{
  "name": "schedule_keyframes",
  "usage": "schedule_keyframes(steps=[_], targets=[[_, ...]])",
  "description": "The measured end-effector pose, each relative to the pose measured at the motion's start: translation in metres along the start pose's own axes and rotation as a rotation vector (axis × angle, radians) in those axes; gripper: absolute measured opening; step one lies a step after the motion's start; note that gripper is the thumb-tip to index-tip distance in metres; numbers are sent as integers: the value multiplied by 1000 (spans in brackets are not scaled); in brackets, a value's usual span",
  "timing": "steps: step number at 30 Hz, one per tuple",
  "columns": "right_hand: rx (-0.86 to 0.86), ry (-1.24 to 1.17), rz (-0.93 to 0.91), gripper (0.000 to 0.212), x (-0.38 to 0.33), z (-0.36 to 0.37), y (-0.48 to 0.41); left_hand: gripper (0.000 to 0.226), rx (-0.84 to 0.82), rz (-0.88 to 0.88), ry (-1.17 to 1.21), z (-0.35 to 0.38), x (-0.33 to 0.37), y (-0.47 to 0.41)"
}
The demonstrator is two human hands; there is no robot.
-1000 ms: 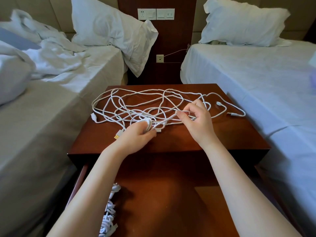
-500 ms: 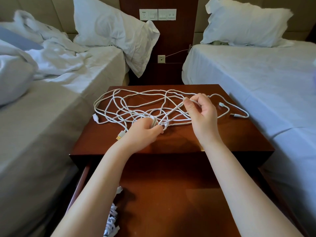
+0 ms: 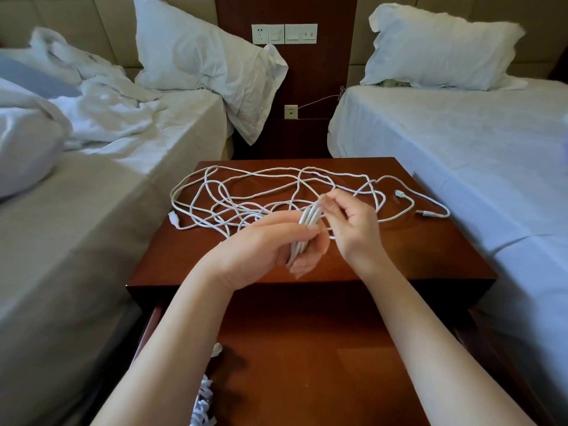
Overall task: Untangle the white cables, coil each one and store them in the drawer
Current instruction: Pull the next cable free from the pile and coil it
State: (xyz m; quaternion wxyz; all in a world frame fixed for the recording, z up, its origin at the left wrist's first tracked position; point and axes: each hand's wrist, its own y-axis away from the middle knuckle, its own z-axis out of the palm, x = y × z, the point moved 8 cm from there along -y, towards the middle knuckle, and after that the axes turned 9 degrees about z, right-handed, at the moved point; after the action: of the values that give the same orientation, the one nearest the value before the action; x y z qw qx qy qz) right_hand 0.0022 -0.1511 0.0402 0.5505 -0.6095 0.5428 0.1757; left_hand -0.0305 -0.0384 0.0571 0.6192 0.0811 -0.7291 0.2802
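This is a bedroom, by the look of it a twin hotel room. Two single beds stand side by side. The bed on the left (image 3: 92,235) has a rumpled white duvet (image 3: 92,118) and a leaning pillow (image 3: 199,56). The bed on the right (image 3: 461,164) lies smooth under a plain white sheet with its own pillow (image 3: 439,47). Beige padded headboard panels (image 3: 76,26) line the wall. Between them, a dark wood panel (image 3: 307,75) carries a row of switch and socket plates (image 3: 284,33). A matching wooden nightstand (image 3: 430,256) with an open drawer (image 3: 307,364) fills the gap.
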Motion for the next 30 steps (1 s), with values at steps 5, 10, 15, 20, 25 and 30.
schedule_keyframes(steps=[5,10,15,20,25,30], targets=[[-229,81,-45,27,-9,43,13,19,173,187,280,-17,12,-2],[-416,188,-97,29,-21,68,28,17,463,278,379,-55,10,10],[-361,301,-113,19,-19,65,23,17,745,243,166,-76,-2,16],[-186,258,-78,20,-13,41,12,40,869,147,-441,-84,8,25],[-106,187,-77,19,-12,28,4,37,914,-33,-767,-87,2,29],[-203,136,25,4,-1,30,4,30,835,-238,-951,-95,-13,31]])
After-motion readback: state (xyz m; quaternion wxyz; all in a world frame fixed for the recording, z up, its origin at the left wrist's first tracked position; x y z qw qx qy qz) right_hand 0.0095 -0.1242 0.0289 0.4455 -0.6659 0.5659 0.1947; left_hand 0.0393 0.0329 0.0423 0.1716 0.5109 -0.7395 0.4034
